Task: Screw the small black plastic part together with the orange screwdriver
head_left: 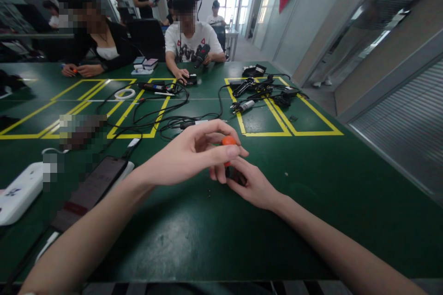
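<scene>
In front of me, above the green table [173, 244], my left hand [204, 147] pinches a tool with a rounded orange handle [228, 140] between thumb and fingers. It looks like a small screwdriver, but its lower end is hidden. Just below and to the right, my right hand [254, 184] curls its fingers around a small dark part [238, 177], mostly covered by the fingers. The two hands touch or nearly touch. A few tiny dark bits, perhaps screws [208, 193], lie on the table under them.
To the left are a phone [93, 184] and a white power strip [22, 191]. Black cables [152, 117] tangle across yellow tape outlines ahead. More cables and a dark tool [245, 86] lie back right. Two people sit opposite; a person's hand [182, 75] rests on the table's far side.
</scene>
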Available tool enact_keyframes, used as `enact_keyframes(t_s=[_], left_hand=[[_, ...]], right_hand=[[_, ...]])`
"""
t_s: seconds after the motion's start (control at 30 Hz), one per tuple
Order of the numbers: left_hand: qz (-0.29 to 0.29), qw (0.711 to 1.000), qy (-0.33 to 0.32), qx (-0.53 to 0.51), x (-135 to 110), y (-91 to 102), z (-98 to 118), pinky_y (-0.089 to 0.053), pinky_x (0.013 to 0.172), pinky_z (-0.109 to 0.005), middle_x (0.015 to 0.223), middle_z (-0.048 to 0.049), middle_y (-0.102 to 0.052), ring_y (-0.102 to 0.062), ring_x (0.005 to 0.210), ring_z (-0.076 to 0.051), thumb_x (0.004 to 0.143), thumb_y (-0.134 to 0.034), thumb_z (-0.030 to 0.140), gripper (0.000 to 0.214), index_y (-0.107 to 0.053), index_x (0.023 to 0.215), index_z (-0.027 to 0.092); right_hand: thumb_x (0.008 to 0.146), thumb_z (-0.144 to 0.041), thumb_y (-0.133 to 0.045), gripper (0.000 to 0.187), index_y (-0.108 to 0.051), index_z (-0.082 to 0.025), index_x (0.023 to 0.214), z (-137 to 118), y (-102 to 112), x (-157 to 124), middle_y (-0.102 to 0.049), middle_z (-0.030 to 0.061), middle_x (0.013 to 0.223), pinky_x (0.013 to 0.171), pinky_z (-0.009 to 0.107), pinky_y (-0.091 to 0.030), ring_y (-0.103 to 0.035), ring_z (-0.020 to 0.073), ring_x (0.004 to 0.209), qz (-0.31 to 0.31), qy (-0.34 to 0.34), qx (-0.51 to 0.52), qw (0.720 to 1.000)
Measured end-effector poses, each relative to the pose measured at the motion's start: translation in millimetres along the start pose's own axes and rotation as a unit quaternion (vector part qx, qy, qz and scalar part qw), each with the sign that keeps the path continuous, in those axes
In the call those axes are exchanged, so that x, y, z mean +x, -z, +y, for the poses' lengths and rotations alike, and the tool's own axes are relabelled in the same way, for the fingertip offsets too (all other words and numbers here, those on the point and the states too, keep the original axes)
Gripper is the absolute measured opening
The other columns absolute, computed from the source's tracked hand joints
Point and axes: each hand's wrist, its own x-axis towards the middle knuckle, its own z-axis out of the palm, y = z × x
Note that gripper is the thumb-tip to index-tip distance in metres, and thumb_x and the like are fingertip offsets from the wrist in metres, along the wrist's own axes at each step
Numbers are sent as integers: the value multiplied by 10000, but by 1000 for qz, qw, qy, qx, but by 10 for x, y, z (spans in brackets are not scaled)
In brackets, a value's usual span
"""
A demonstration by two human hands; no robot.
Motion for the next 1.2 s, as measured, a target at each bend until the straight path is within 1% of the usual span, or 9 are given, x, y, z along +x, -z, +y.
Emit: enact_keyframes(t_s=[0.13, 0.23, 0.4, 0.53, 0.63, 0.77, 0.87, 1.03, 1.2], left_hand=[[-8, 995, 25, -99, 44, 77, -57, -575, 541, -236, 980, -74, -765, -724, 614, -149, 986, -651, 440, 283, -579, 1027, 169], [-19, 989, 46, -141, 58, 97, -84, -566, 507, -238, 951, -63, -754, -720, 600, -157, 967, -658, 441, 294, -607, 1068, 170], [21, 989, 73, -125, 51, 106, -45, -484, 453, -189, 932, -50, -712, -639, 569, -101, 928, -701, 372, 350, -697, 1206, 158], [31, 989, 84, -122, 43, 107, -14, -407, 432, -163, 877, -35, -679, -573, 576, -73, 857, -775, 344, 313, -746, 1087, 134], [24, 989, 87, -120, 41, 109, -21, -456, 470, -173, 846, -23, -676, -616, 607, -94, 834, -810, 354, 292, -721, 1003, 133], [-6, 986, 77, -150, 51, 125, -51, -543, 539, -236, 1015, -101, -757, -706, 647, -149, 884, -751, 490, 371, -640, 966, 146], [5, 986, 75, -147, 56, 132, -62, -516, 507, -223, 950, -80, -754, -671, 594, -128, 896, -747, 473, 351, -621, 977, 155], [41, 989, 78, -120, 41, 124, -44, -408, 445, -171, 874, -20, -682, -557, 576, -76, 856, -808, 399, 362, -695, 1103, 159], [18, 990, 76, -121, 41, 125, -39, -450, 463, -186, 842, -40, -679, -587, 576, -88, 850, -800, 481, 382, -727, 958, 122]], right_hand=[[944, -178, -624, 190, -597, -227, 1125, -3, -1, 3, -686, 47, 1050, 632, 269, -507, -594, 128, 683, -4, -5, 9, 1000], [944, -176, -627, 215, -600, -223, 1152, -4, -3, -1, -695, 56, 1090, 610, 266, -506, -588, 118, 654, -4, -5, 13, 1000], [962, -194, -623, 201, -608, -230, 1160, -20, 8, -2, -689, 68, 1129, 633, 286, -534, -613, 132, 684, -5, -15, 10, 1000], [964, -199, -619, 224, -602, -230, 1186, -25, 16, 1, -680, 71, 1135, 631, 288, -536, -613, 133, 686, -9, -15, 13, 1000], [969, -202, -618, 221, -608, -231, 1188, -18, 15, 0, -681, 70, 1135, 623, 279, -528, -611, 130, 689, -12, -17, 14, 1000], [961, -202, -629, 213, -602, -225, 1172, -8, 6, -1, -689, 71, 1125, 591, 274, -509, -604, 126, 664, -7, -12, 18, 1000], [958, -198, -628, 220, -601, -230, 1173, -16, 8, 2, -693, 64, 1108, 591, 280, -509, -600, 130, 661, -8, -15, 16, 1000], [962, -196, -616, 234, -597, -233, 1192, -28, 15, 3, -680, 71, 1129, 591, 283, -505, -597, 131, 673, -11, -18, 16, 1000], [968, -196, -611, 232, -594, -228, 1197, -18, 13, 0, -672, 72, 1131, 610, 280, -509, -600, 125, 675, -17, -20, 20, 999]])
